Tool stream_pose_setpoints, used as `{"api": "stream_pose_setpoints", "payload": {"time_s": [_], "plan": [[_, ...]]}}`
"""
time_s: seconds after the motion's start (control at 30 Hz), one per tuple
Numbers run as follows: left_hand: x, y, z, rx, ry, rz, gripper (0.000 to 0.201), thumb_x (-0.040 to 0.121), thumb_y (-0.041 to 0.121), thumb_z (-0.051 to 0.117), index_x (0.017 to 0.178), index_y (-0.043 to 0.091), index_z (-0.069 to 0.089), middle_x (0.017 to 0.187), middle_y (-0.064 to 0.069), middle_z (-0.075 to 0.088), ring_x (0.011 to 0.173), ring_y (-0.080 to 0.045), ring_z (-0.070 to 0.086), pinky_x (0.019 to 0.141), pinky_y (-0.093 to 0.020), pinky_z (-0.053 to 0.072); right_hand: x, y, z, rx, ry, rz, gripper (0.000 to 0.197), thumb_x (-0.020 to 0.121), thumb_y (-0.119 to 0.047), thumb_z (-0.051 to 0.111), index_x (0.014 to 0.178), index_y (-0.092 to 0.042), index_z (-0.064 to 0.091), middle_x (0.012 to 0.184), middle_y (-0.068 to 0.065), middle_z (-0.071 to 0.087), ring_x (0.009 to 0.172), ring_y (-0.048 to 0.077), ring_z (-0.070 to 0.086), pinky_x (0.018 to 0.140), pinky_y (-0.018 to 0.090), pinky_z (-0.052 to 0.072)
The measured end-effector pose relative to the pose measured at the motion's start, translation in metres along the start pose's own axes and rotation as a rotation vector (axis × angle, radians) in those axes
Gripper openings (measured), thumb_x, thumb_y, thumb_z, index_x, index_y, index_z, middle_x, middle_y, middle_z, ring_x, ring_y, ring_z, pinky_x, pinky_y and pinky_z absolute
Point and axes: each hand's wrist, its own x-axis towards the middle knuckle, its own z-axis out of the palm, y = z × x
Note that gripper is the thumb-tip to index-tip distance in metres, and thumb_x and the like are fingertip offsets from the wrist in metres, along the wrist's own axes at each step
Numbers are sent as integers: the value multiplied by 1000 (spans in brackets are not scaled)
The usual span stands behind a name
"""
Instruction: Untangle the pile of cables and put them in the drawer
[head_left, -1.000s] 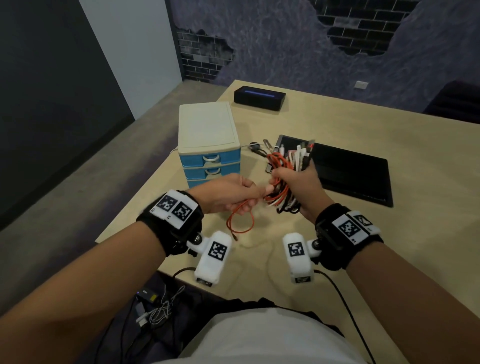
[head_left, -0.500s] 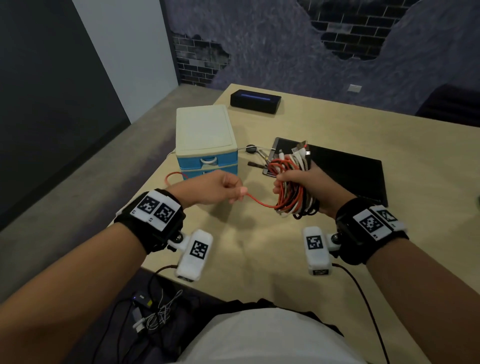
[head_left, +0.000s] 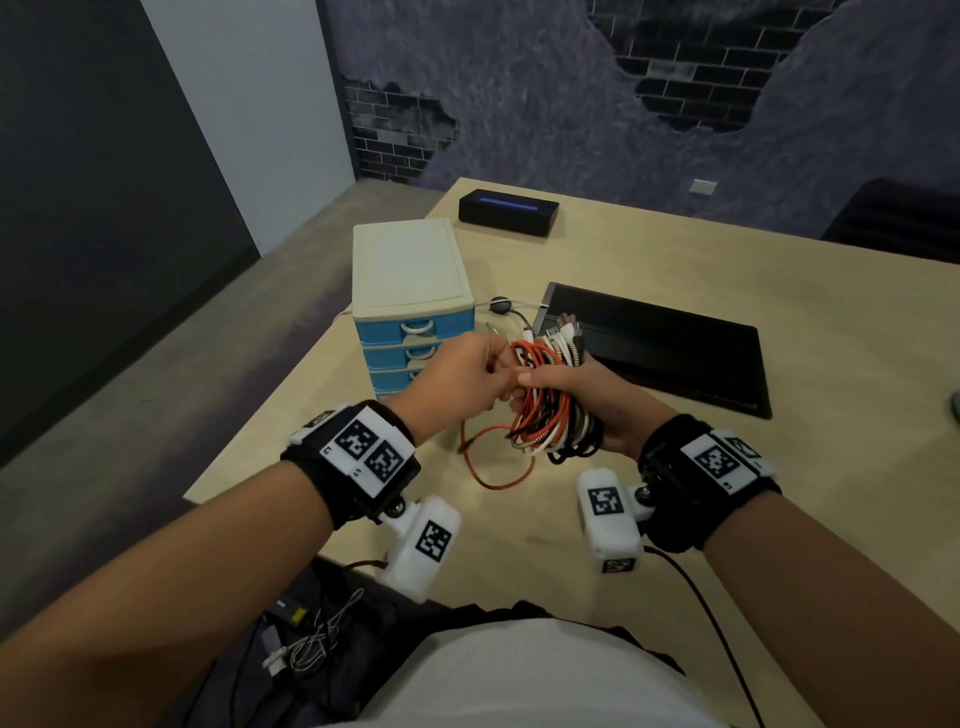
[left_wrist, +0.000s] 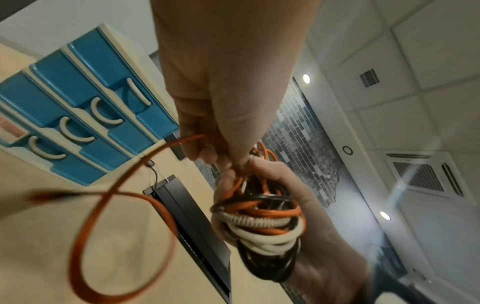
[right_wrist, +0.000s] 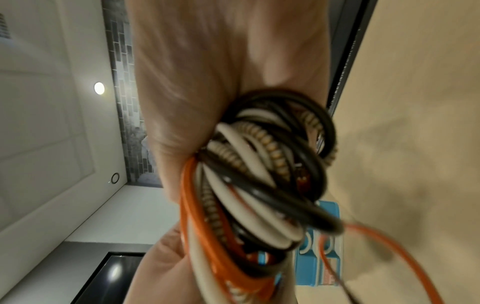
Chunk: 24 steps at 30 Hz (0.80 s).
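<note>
My right hand (head_left: 582, 400) grips a coiled bundle of cables (head_left: 550, 410), orange, white, black and braided, above the table; the bundle (right_wrist: 262, 185) fills the right wrist view. My left hand (head_left: 467, 379) is against the bundle's left side and pinches the orange cable (head_left: 493, 467), whose loose end hangs in a loop down to the tabletop. The left wrist view shows the orange cable (left_wrist: 122, 205) looping out from my fingers, beside the bundle (left_wrist: 262, 222). The drawer unit (head_left: 410, 291), cream with blue drawers all closed, stands just beyond my left hand.
A black flat pad (head_left: 660, 348) lies on the wooden table (head_left: 779, 291) behind my right hand. A few loose cables (head_left: 506, 312) lie between the drawer unit and the pad. A black box (head_left: 509, 213) sits at the far edge. More wires (head_left: 306, 644) lie on the floor.
My left hand had drawn the orange cable out to the left, then came back to the bundle. The freed length now hangs in a slack loop onto the table.
</note>
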Motion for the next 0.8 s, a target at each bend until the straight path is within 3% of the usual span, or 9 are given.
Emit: {"api": "stream_pose_setpoints", "payload": {"time_s": [0.1,0.17,0.3,0.43,0.6,0.7,0.8], "plan": [[-2,-1,-1,98,41,-2,28,91,36,59,71,17,57,52,6,56,39,-1,49,42,-8,36,3,-1,0,-95,39,-40,31,85,-3,66,114,6,58,80,13,65,71,21,68,65,31,58],[-4,-2,-6,31,-14,-65,37,93,43,54,67,16,54,49,4,53,37,-3,48,45,-12,39,5,-2,-3,-130,75,-84,24,82,3,63,107,4,60,74,14,62,67,23,64,64,34,57],[-14,-7,-23,-600,-306,-316,34,101,36,39,80,14,54,56,6,44,43,-7,42,50,-18,42,7,-3,-19,-109,265,-125,21,79,4,62,100,1,59,71,12,60,64,22,61,58,31,56],[-22,-12,-31,-924,-396,-393,30,102,27,35,87,15,57,63,7,50,53,-6,48,59,-17,45,13,1,-39,-10,448,-140,67,69,-15,77,127,6,49,91,18,60,60,16,67,56,29,55],[-20,6,-22,-1010,-440,-401,23,99,21,45,88,13,64,71,3,61,61,-6,61,63,-19,55,15,2,-25,28,363,-154,63,76,-31,81,125,-5,52,90,10,63,67,16,68,57,29,56],[-16,19,-12,-1029,-426,-433,21,96,20,50,84,11,65,69,2,66,65,-9,70,57,-19,57,19,0,-12,84,318,-155,87,63,-49,87,129,-4,52,93,11,69,76,21,72,65,32,57],[-14,25,-9,-1038,-426,-452,21,96,22,52,83,8,62,68,0,68,75,-14,73,59,-19,58,15,-4,-9,165,204,-141,67,75,-50,74,120,-4,54,72,8,67,61,20,67,55,29,55]]}}
